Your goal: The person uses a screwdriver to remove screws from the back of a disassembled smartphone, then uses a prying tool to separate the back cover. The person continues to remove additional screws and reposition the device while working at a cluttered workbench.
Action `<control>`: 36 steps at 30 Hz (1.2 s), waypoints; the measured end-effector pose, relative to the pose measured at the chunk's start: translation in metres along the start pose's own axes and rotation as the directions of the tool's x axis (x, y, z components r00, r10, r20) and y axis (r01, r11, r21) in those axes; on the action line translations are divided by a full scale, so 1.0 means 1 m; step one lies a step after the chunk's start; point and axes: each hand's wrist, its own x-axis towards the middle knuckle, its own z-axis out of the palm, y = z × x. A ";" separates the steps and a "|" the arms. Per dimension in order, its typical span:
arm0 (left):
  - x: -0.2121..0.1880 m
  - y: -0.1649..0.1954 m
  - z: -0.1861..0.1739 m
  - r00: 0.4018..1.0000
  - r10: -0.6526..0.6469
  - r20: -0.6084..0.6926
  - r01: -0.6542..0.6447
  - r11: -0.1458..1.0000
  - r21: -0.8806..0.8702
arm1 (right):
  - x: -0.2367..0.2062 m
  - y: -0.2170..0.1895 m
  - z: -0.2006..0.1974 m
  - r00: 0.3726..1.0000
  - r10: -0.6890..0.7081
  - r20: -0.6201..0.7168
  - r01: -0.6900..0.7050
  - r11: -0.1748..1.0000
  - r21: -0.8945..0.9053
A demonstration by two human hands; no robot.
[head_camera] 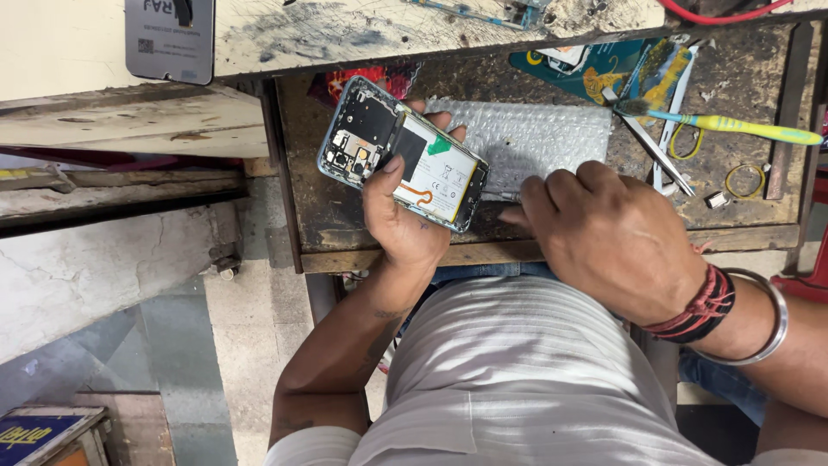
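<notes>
My left hand (398, 216) grips an opened phone (398, 151) with its back cover off, thumb resting on the dark board near the camera modules. The white battery with a green tab and an orange flex cable show inside. The phone is held tilted above the left part of a worn wooden workbench (552, 242). My right hand (604, 229) rests knuckles up on the bench, its fingertips on the lower edge of a sheet of bubble wrap (526, 138); it holds nothing that I can see.
Metal tweezers (651, 147) and a yellow and blue toothbrush (733, 128) lie at the bench's right. Yellow rubber bands (746, 179), a small metal part (716, 200) and a teal printed card (595, 65) lie there too. A grey phone cover (168, 39) sits upper left.
</notes>
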 end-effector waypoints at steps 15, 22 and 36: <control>0.002 -0.004 -0.002 0.997 0.071 0.011 -0.070 0.992 -0.101 | 0.005 0.004 -0.006 0.999 0.000 0.036 -0.004 0.993 0.119; 0.002 -0.005 -0.006 0.998 0.067 0.021 -0.065 0.992 -0.104 | 0.001 0.005 -0.005 0.996 -0.003 -0.089 0.008 0.998 0.064; 0.002 -0.003 -0.006 0.997 0.067 0.033 -0.064 0.994 -0.091 | 0.000 0.007 -0.004 0.975 -0.019 -0.221 0.049 0.990 0.134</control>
